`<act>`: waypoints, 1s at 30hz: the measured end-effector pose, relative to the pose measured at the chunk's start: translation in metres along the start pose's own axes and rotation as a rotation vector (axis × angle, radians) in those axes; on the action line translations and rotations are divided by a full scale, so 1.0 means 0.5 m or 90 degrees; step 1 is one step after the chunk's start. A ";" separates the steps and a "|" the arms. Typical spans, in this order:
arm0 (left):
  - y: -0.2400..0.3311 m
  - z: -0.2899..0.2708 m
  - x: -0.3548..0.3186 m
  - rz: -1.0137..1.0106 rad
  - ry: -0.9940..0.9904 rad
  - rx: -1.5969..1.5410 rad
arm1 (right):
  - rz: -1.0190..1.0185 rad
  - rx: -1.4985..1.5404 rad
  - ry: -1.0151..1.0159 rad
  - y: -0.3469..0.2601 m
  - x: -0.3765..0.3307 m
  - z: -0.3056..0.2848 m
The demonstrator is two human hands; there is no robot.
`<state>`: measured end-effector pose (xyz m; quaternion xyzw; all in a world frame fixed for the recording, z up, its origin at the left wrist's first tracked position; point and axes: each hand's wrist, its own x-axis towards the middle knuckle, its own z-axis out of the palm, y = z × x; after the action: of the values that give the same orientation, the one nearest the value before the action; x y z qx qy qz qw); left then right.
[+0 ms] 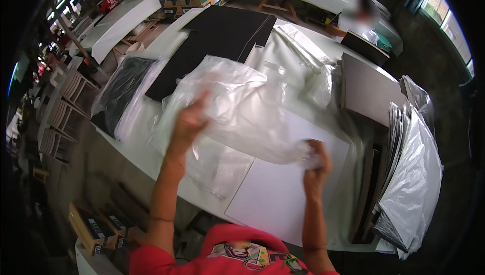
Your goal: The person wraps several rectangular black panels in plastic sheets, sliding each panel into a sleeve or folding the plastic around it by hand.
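Observation:
A clear plastic bag (237, 103) spreads loosely in the air between my two hands, over the middle of the white-covered table. One edge of it is bunched in the closed fingers of my right hand (317, 166). My left hand (192, 118) is at the bag's left side, its fingers smeared by motion and partly behind the film, so its grip is unclear. Under the bag lies a flat white sheet (273, 194), partly covered by it. More clear film (217, 169) rests on the table left of the sheet.
Large black sheets (212, 37) lie beyond the bag, with a plastic-wrapped black pack (131, 88) to the left. At right are grey boards (369, 83) and a pile of bagged sheets (414, 174). Cartons (93, 227) stand lower left. Another person (358, 20) works at the far right.

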<state>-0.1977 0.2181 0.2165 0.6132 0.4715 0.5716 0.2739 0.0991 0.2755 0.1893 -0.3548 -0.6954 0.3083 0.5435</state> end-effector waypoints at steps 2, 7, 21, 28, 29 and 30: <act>-0.109 -0.081 -0.107 -0.043 0.158 -0.002 | 0.111 0.046 0.203 0.010 -0.062 -0.083; -0.263 0.120 -0.267 -0.316 0.045 -0.139 | 0.216 -0.348 0.108 0.095 -0.240 -0.327; -0.173 0.401 -0.118 -0.446 -0.209 -0.505 | 0.236 -0.314 -0.176 0.142 -0.287 -0.197; -0.164 0.368 -0.149 -0.352 -0.148 -0.321 | 0.239 -0.071 -0.189 0.146 -0.258 -0.195; -0.157 0.382 -0.140 -0.294 -0.198 -0.330 | 0.214 -0.030 -0.224 0.114 -0.238 -0.206; -0.149 0.399 -0.129 -0.236 -0.248 -0.340 | 0.188 0.011 -0.259 0.081 -0.215 -0.217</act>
<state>-0.0199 0.2313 0.0833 0.5215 0.3483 0.4877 0.6073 0.2282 0.2137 0.1225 -0.3789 -0.7282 0.4554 0.3445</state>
